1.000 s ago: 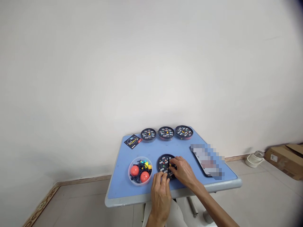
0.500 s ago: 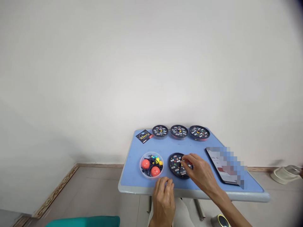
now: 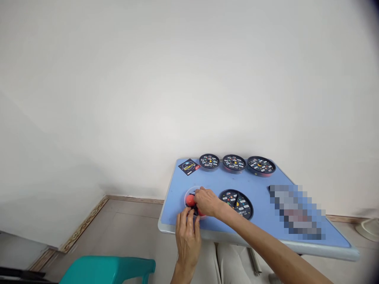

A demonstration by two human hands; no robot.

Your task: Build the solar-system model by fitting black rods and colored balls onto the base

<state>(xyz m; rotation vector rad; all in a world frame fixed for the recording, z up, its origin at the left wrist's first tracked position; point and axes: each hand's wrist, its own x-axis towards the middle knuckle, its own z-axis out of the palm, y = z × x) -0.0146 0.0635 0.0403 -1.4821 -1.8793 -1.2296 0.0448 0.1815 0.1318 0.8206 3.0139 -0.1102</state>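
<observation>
The person's right hand [image 3: 207,202] was curled down over a clear tub [image 3: 186,199] on the left part of the table [image 3: 166,227], and the left hand [image 3: 187,238] stood at the tub's near side, with its fingers [image 3: 186,215] bent against it. The hands covered the tub so much that I could not tell if either one was closed on something. A red ball [image 3: 190,200] showed under the right hand. The tub sat close to the near edge, so a hard pull could tip it, and then the loose pieces could roll to the floor. Also, the right forearm [image 3: 254,236] passed just beside a black disc [image 3: 240,206] and could push it if it swung.
</observation>
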